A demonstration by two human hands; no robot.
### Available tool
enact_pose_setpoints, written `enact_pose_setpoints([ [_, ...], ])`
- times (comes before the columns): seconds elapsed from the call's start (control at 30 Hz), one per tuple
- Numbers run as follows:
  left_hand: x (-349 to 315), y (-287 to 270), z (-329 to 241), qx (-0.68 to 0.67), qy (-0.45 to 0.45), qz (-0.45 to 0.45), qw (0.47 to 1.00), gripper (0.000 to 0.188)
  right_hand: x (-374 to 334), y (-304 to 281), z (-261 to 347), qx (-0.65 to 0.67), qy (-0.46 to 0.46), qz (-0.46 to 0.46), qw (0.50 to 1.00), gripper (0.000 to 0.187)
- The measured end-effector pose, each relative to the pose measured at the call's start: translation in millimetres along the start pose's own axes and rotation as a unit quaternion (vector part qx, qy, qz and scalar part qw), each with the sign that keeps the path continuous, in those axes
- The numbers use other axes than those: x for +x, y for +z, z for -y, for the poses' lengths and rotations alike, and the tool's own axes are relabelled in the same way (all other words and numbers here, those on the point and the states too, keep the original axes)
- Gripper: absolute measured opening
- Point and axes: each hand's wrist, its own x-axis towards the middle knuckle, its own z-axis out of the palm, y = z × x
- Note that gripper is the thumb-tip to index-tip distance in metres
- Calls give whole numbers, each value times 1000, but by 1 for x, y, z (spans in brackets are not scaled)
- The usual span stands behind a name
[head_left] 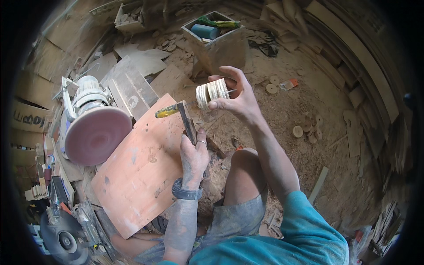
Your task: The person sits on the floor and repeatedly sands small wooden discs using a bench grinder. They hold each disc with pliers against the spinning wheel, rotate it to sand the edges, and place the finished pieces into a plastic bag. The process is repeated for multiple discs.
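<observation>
My left hand is closed around a dark narrow bar at the right edge of a pinkish board. Crossing the bar's upper end is a yellow-and-black tool handle, like a screwdriver's. A thin metal shaft runs from there toward a stack of pale round wooden discs, its pointed tip showing at the far side. My right hand grips the stack, thumb below and fingers curled behind it. A small gap parts the left discs from the rest. To the left stands a motor with a large reddish-brown sanding disc.
An open box at the far side holds a blue cylinder. Loose wooden discs and sawdust lie on the floor at right. Stacked boards line the right wall. A round fan-like machine is at lower left.
</observation>
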Motion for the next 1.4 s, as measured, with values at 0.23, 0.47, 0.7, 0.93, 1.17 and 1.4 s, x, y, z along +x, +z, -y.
enact_pose_setpoints([
  [0.23, 8, 20, -4, -4, 54, 12, 998, 34, -4, 41, -45, 120, 44, -128, 983, 61],
  [0.47, 35, -7, -4, -108, -43, 58, 992, 26, 23, -102, -68, -201, 80, -19, 976, 72],
  [0.7, 28, -17, 10, -100, -96, 72, 988, 27, 38, -315, -230, -664, 175, -258, 680, 50],
  [0.93, 35, -17, 18, -143, -128, 46, 980, 28, 53, -351, -216, -494, 76, -392, 772, 58],
  [1.17, 38, -24, 21, -147, -144, 69, 976, 25, 78, -380, -228, -578, 163, -338, 725, 54],
  [1.4, 41, -26, 26, -141, -166, 64, 974, 33, 95, -377, -244, -627, 206, -277, 699, 59],
])
